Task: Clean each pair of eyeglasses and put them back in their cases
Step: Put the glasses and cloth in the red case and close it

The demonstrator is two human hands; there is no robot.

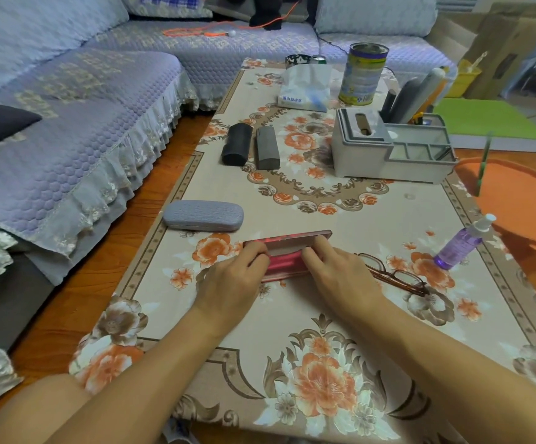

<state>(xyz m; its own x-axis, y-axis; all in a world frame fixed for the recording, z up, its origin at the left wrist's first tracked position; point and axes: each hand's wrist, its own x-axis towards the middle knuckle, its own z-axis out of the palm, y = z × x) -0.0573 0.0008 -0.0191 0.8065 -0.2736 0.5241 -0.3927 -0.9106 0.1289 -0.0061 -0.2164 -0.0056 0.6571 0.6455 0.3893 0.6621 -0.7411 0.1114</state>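
A red glasses case (287, 262) lies open on the flowered tablecloth, its lid raised at the far side. My left hand (234, 280) grips its left end and my right hand (340, 277) grips its right end, fingers curled over the front edge. Brown-framed eyeglasses (398, 277) lie on the cloth just right of my right hand. A closed grey textured case (203, 216) sits behind and to the left. A black case (236, 144) and a grey case (267, 147) lie side by side further back. What the red case holds is hidden by my fingers.
A purple spray bottle (463, 246) stands at the right edge. A grey tissue-box organiser (388, 149), a tall tin (362, 75) and a white bag (306, 88) fill the far end of the table. A sofa (68, 123) runs along the left; an orange stool (516, 200) stands at right.
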